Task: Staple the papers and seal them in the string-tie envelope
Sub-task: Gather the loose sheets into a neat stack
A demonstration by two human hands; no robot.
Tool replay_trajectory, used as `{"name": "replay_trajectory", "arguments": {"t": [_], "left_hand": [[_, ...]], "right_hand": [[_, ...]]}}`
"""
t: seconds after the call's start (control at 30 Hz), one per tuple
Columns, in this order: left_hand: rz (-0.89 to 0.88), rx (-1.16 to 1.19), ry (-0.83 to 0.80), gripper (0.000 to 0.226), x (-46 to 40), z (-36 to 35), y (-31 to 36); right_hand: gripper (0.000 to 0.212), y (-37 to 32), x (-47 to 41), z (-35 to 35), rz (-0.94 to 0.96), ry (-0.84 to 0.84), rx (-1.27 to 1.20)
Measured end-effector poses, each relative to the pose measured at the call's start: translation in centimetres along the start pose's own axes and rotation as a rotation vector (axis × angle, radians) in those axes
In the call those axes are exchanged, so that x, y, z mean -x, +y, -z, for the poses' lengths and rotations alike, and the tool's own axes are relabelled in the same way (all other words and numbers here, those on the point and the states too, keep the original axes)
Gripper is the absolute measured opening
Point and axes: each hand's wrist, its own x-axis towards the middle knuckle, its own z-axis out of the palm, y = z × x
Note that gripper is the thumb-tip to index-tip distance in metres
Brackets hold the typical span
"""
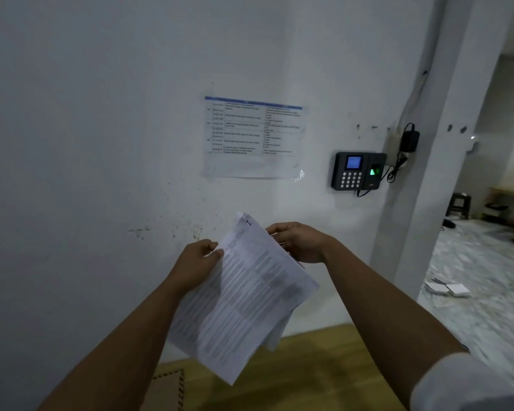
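A stack of printed white papers [244, 295] is held up in the air in front of a white wall, tilted with its top corner pointing up. My left hand [198, 262] pinches the stack's left edge near the top. My right hand [298, 241] grips the right edge near the top, fingers curled behind the sheets. Below, at the bottom of the view, lies a brown envelope [166, 390] with a dashed border on a wooden table [309, 366]. No stapler is in view.
A printed schedule [252, 137] is taped to the wall. A black fingerprint keypad device [357, 170] hangs to its right, with cables and an adapter. A doorway at right opens onto a marbled floor [484, 277] with white sheets lying on it.
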Motion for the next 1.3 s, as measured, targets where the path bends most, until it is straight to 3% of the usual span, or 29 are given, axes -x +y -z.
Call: {"name": "replay_trajectory", "arguments": {"t": [0.43,0.57,0.83,1.0,1.3], "left_hand": [[-0.048,0.066,-0.041,0.022,0.0,-1.0,2.4],[-0.027,0.097,-0.101,0.029,0.0,-1.3,2.7],[0.08,0.168,-0.08,0.03,-0.4,-1.2,1.5],[0.151,0.201,0.01,0.031,-0.8,-1.1,0.7],[0.205,0.089,0.202,0.024,-0.9,-0.1,-0.1]], "right_hand": [[0.023,-1.1,2.5,0.0,-0.039,-0.032,-0.003],[0.044,-0.5,2.0,0.2,-0.055,-0.048,-0.054],[0.02,-0.6,2.1,0.1,0.061,0.089,-0.079],[0.017,-0.5,1.5,0.0,0.112,0.179,-0.041],[0.03,0.7,1.3,0.0,0.136,0.332,0.159]]}}
